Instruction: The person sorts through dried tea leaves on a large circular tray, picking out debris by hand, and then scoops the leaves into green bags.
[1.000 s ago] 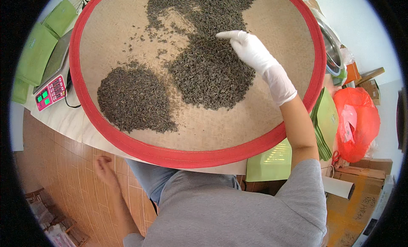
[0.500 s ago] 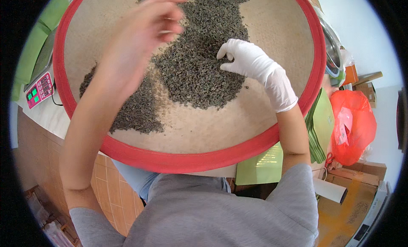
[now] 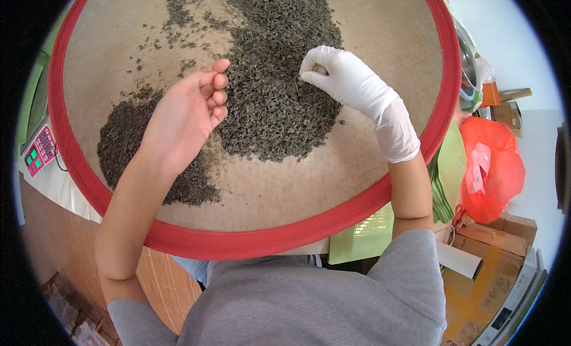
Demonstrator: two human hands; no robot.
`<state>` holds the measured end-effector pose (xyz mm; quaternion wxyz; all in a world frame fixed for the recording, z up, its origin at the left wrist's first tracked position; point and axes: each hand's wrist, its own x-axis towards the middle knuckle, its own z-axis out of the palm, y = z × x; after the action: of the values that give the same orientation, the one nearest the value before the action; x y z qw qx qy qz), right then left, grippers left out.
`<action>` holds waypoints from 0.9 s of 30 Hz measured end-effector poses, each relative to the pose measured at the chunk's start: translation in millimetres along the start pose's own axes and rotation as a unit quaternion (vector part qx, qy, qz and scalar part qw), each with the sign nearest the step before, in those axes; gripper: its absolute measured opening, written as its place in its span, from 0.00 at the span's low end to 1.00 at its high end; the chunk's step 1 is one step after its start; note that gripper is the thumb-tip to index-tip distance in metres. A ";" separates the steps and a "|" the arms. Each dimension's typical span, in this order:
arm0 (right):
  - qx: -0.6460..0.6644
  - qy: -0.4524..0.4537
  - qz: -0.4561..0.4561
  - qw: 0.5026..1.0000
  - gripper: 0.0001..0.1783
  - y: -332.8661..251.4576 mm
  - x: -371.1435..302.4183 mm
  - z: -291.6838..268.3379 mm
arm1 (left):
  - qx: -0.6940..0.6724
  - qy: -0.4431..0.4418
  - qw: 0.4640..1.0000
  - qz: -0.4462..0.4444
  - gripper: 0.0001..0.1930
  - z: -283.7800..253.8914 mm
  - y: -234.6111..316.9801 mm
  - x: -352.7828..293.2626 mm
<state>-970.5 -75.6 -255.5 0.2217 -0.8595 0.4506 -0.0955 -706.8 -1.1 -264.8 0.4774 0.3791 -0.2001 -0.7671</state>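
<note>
Dried dark leaves, like loose tea point(image 3: 279, 108), spread in a large pile across a round tan tray with a red cloth rim point(image 3: 250, 242). A smaller, browner heap of leaves point(image 3: 122, 135) is at the tray's left. Between the two piles hovers my bare left hand point(image 3: 181, 120), palm turned inward, fingers loosely bent and apart, with nothing visible in them. My right hand point(image 3: 348, 81), in a white glove, is over the right edge of the large pile. Its thumb and forefinger are pinched together; whatever lies between them is too small to name.
A pink-and-white scale point(image 3: 40, 149) with green displays stands left of the tray. At the right are green bags point(image 3: 447, 173), a red plastic bag point(image 3: 493, 167), a metal bowl point(image 3: 467, 63) and cardboard boxes point(image 3: 485, 280). A white roll point(image 3: 458, 260) lies near my right elbow.
My left hand has come back from the far side of the tray toward me, now between the piles. The right hand's fingers have closed into a pinch. Scattered leaves now show at the upper left.
</note>
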 end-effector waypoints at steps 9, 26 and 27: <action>0.308 -0.047 0.076 0.947 0.10 -5.0 2.9 -9.8 | 0.019 0.015 1.000 -0.006 0.14 0.7 -13.9 -5.9; 0.394 0.061 0.092 0.912 0.06 -73.3 -13.3 42.9 | 0.053 0.006 0.998 -0.040 0.12 13.8 -31.6 -11.2; 0.393 0.057 0.095 0.913 0.06 -72.2 -13.1 42.9 | 0.054 0.006 0.998 -0.041 0.13 12.7 -32.8 -10.4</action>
<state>-909.6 -16.4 -259.2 0.5241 -0.6488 0.4682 -0.2919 -733.0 22.6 -274.7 0.4253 0.4171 -0.2229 -0.7717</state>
